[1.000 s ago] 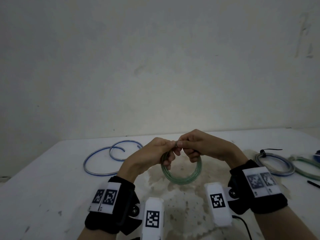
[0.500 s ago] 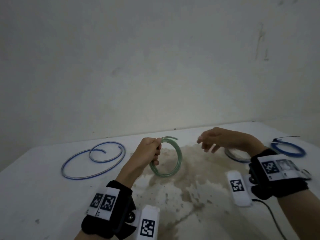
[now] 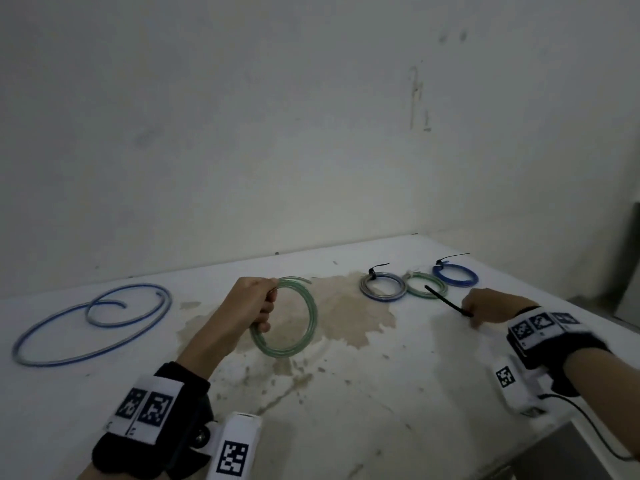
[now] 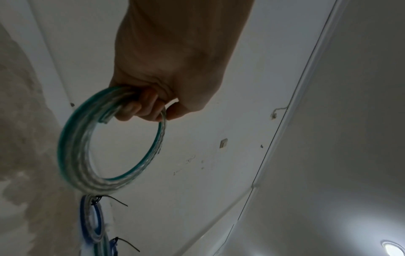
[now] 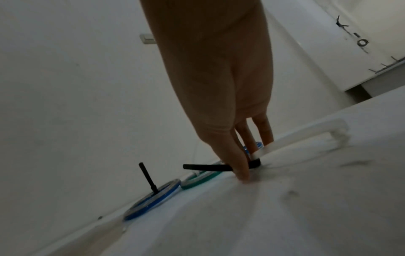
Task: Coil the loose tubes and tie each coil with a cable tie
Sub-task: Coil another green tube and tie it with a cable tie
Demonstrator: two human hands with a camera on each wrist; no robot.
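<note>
The green coil is gripped by the left hand alone, fingers curled round its top edge at approx. 10 o'clock, loop hanging upright just above the table; one tube end sticks out free at 12 o'clock. 1 s ago both hands were pinched on the coil's top; the right has since been taken off and sent to 3 o'clock. The right hand is now down at the table, fingertips pinched on a loose black cable tie, its tip raised toward 10 o'clock. Judged: winding is finished, the tie is being fetched, so coil shape depends on the left grip only.

Further out, at 1–2 o'clock: three coils lie side by side; two carry black ties, the middle green one's tie can't be made out. At 9 o'clock a blue tube lies loose, uncoiled.
</note>
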